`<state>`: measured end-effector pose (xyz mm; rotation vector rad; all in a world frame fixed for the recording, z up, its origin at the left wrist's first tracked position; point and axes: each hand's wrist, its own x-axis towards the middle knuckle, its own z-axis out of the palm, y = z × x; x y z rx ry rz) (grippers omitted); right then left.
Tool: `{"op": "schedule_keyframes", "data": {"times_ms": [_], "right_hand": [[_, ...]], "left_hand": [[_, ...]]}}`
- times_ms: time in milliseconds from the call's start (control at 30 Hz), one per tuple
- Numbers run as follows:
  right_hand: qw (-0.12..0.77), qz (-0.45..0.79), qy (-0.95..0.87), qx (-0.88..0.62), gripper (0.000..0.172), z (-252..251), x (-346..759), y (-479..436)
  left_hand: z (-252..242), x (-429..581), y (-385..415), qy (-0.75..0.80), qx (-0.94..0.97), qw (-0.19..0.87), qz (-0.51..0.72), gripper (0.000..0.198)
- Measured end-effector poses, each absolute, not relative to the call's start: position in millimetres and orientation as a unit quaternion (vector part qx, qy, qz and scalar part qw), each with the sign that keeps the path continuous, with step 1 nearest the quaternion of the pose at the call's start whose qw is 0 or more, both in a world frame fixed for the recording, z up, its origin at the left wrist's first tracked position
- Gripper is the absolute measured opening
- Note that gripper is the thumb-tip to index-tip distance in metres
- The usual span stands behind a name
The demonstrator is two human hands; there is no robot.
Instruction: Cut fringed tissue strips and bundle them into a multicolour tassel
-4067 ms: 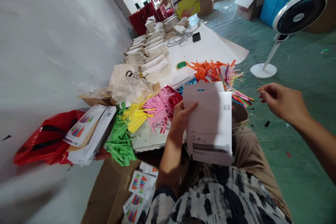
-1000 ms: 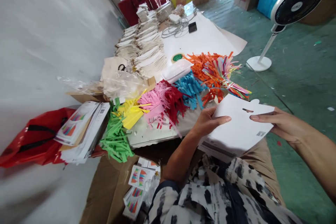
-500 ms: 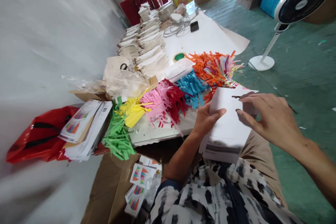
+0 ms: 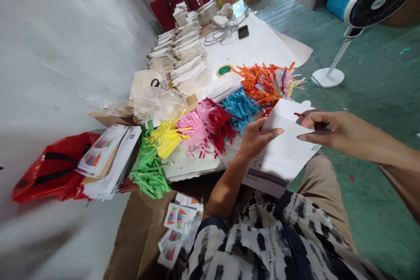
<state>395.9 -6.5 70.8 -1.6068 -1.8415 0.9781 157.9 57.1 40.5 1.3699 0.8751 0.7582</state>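
A stack of white cards [image 4: 278,151] lies tilted above my lap, with small dark print near its lower edge. My left hand [image 4: 257,138] grips the stack from the left side, its thumb flat on the top card. At the right edge, my right hand [image 4: 320,127] has thumb and bent fingers pinched on the upper card, and the card's edge is lifted there. A small narrow reddish mark, perhaps a slot, shows by the right fingertips; I cannot make out what it is. The stack's underside is hidden.
Left of the stack, bundles of green [image 4: 149,166], yellow [image 4: 166,138], pink [image 4: 200,124], blue [image 4: 241,107] and orange paper strips [image 4: 259,78] lie along the table [image 4: 197,164]. A white tray [image 4: 225,87] sits behind them. A white fan [image 4: 331,76] stands on the floor at right.
My right fingers have closed in on the card's right edge, and the upper card has shifted and turned, its right side raised. My left hand has barely moved.
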Motion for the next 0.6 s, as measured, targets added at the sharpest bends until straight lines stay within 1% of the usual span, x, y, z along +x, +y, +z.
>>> {"op": "schedule_keyframes", "data": {"times_ms": [133,233,300,367,500,533,600], "right_hand": [[0.289,0.35,-0.683,-0.572,0.049,68.3,391.2,-1.7],[0.291,0.304,-0.695,-0.583,0.046,71.7,387.5,-1.2],[0.275,0.232,-0.711,-0.604,0.039,73.4,385.9,-1.3],[0.269,0.135,-0.737,-0.605,0.032,72.0,385.3,0.0],[0.275,-0.064,-0.799,-0.531,0.028,58.4,386.7,8.1],[0.276,-0.093,-0.809,-0.511,0.027,54.6,387.2,10.5],[0.278,-0.109,-0.819,-0.491,0.025,49.7,387.7,13.8]], "left_hand": [[39.4,156.1,59.8,0.371,0.589,0.637,0.33,0.051],[38.6,155.1,61.3,0.374,0.565,0.658,0.329,0.051],[38.4,154.4,62.6,0.381,0.543,0.671,0.332,0.052],[37.7,153.7,64.8,0.389,0.521,0.681,0.337,0.052],[32.9,153.1,70.1,0.396,0.467,0.713,0.341,0.058],[31.2,153.1,71.1,0.397,0.455,0.721,0.34,0.06],[27.6,153.0,72.2,0.401,0.437,0.732,0.335,0.063]]}}
